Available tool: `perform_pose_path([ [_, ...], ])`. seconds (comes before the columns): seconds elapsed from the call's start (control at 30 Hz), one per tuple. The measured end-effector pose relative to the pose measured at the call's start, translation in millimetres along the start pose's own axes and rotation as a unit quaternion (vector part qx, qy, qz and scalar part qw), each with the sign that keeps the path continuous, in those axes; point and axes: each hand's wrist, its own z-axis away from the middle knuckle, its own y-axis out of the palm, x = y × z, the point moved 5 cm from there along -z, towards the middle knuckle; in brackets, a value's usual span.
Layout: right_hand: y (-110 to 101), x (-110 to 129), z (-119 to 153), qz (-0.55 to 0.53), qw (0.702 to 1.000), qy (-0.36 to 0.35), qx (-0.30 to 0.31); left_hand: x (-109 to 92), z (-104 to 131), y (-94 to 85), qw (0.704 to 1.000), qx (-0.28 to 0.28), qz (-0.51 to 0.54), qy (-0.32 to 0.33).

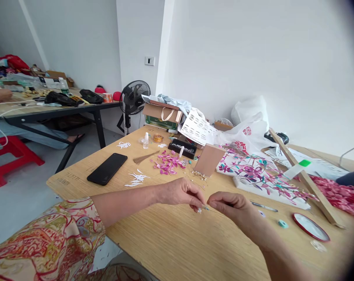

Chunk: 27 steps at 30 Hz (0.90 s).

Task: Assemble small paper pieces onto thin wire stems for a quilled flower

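My left hand (pixel 181 193) and my right hand (pixel 231 205) meet over the wooden table (pixel 177 242), fingertips pinched together on a thin wire with small beads (pixel 204 208). Both hands hold this tiny piece just above the tabletop. Behind them lies a pile of pink paper petals (pixel 168 163) and a few loose beads (pixel 199 175). To the right lies a white board with pink and teal flower work (pixel 261 175).
A black phone (pixel 107 168) and white paper cut-outs (pixel 137 178) lie at the left. A small bottle (pixel 146 140), wire spool (pixel 158 137), black tray (pixel 183 148), red-rimmed lid (pixel 310 226), wooden strip (pixel 302 175), fan (pixel 134 97). Another person's arm (pixel 0 95) rests on a far table.
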Motion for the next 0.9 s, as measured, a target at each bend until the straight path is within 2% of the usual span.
perform_pose_path([
  [0.1, 11.9, -14.0, -0.7, -0.138, 0.989, 0.038, -0.036, 2.9, -0.5, -4.4, 0.995, -0.068, 0.071, -0.005],
  [0.17, 20.0, -17.2, 0.0, -0.161, 0.983, 0.025, -0.090, 6.6, -2.5, -8.2, 0.990, -0.112, 0.082, 0.007],
  [0.23, 25.9, -15.3, 2.5, -0.117, 0.983, -0.002, -0.139, 10.8, -4.6, -12.4, 0.987, -0.151, 0.058, 0.018],
  [0.3, 28.7, -9.4, 6.8, -0.010, 0.985, -0.023, -0.170, 12.1, -5.6, -15.4, 0.985, -0.173, -0.015, 0.025],
  [0.37, 28.4, 0.0, 11.8, 0.124, 0.976, -0.043, -0.176, 7.8, -5.4, -15.5, 0.975, -0.171, -0.131, 0.046],
  [0.43, 24.6, 11.2, 15.5, 0.241, 0.954, -0.068, -0.167, 0.3, -4.5, -11.9, 0.956, -0.143, -0.242, 0.078],
  [0.5, 17.4, 19.8, 16.0, 0.302, 0.939, -0.083, -0.144, -3.9, -3.6, -6.1, 0.951, -0.088, -0.282, 0.090],
  [0.53, 13.1, 21.9, 14.7, 0.303, 0.941, -0.085, -0.127, -3.8, -3.3, -3.3, 0.959, -0.056, -0.264, 0.082],
  [0.6, 4.8, 19.9, 9.7, 0.244, 0.964, -0.068, -0.083, -1.1, -2.0, 0.9, 0.984, -0.002, -0.173, 0.047],
  [0.67, -0.2, 11.3, 4.1, 0.126, 0.990, -0.035, -0.049, 1.9, -0.4, 2.5, 0.998, 0.014, -0.060, 0.012],
  [0.73, -1.3, 0.1, 0.4, 0.008, 0.998, -0.004, -0.058, 3.2, 0.6, 0.5, 1.000, -0.014, 0.020, 0.001],
  [0.8, 2.2, -9.6, -0.5, -0.067, 0.993, 0.008, -0.096, 4.1, 0.7, -3.6, 0.996, -0.060, 0.066, 0.008],
  [0.9, 15.2, -14.9, 3.0, -0.074, 0.988, 0.000, -0.137, 6.7, -0.7, -10.3, 0.988, -0.124, 0.084, 0.025],
])
